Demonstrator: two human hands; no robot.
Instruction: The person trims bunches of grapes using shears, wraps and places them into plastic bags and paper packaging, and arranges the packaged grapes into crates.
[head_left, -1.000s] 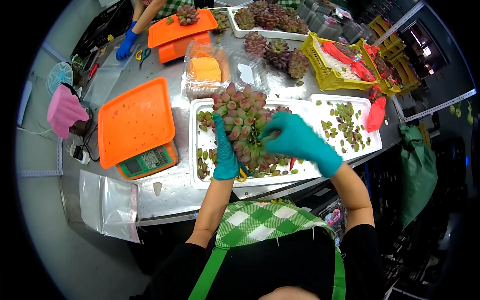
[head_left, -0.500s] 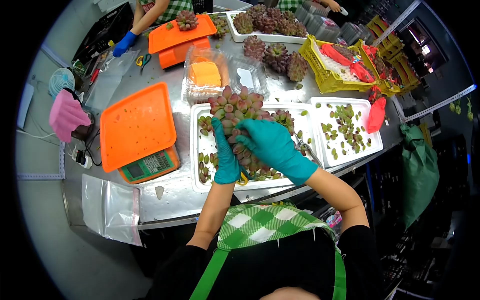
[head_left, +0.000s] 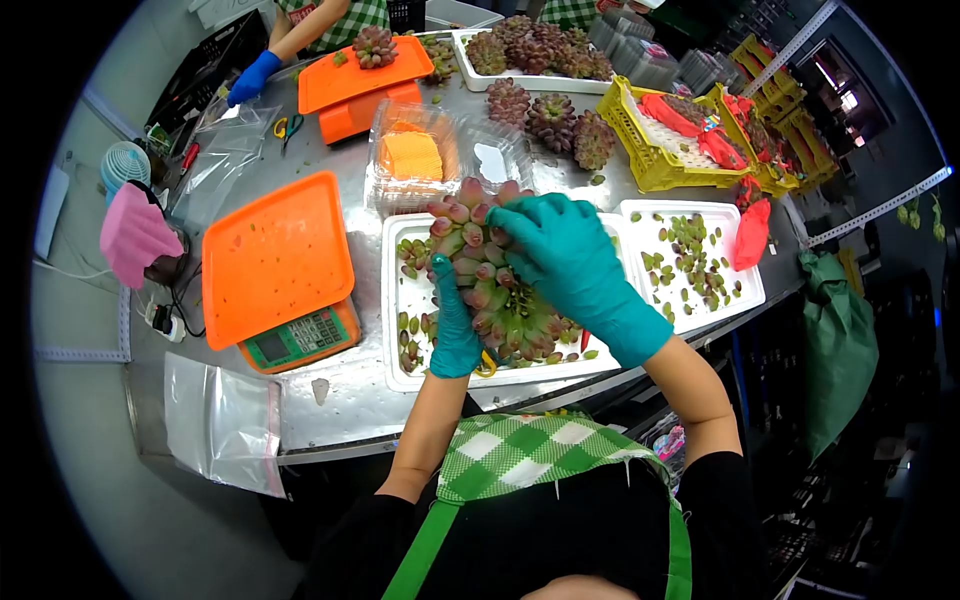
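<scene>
I hold a large bunch of pink-green grapes (head_left: 490, 275) over a white tray (head_left: 400, 300). My left hand (head_left: 452, 325), in a teal glove, grips the bunch at its left side. My right hand (head_left: 560, 255), also teal-gloved, lies over the bunch's upper right part with fingers curled on the berries. Loose grapes lie in the tray around the bunch. A yellow scissors handle (head_left: 486, 364) shows below my left hand.
An orange scale (head_left: 275, 265) stands at the left. A second white tray (head_left: 700, 265) of loose grapes lies to the right. Clear boxes (head_left: 415, 150), more bunches (head_left: 555, 115), yellow crates (head_left: 670, 130) and plastic bags (head_left: 220, 415) surround them. Another person's blue-gloved hand (head_left: 250, 75) rests at the far left.
My right hand has moved from the bunch's lower middle up to its top right. The bunch has shifted slightly within my left hand.
</scene>
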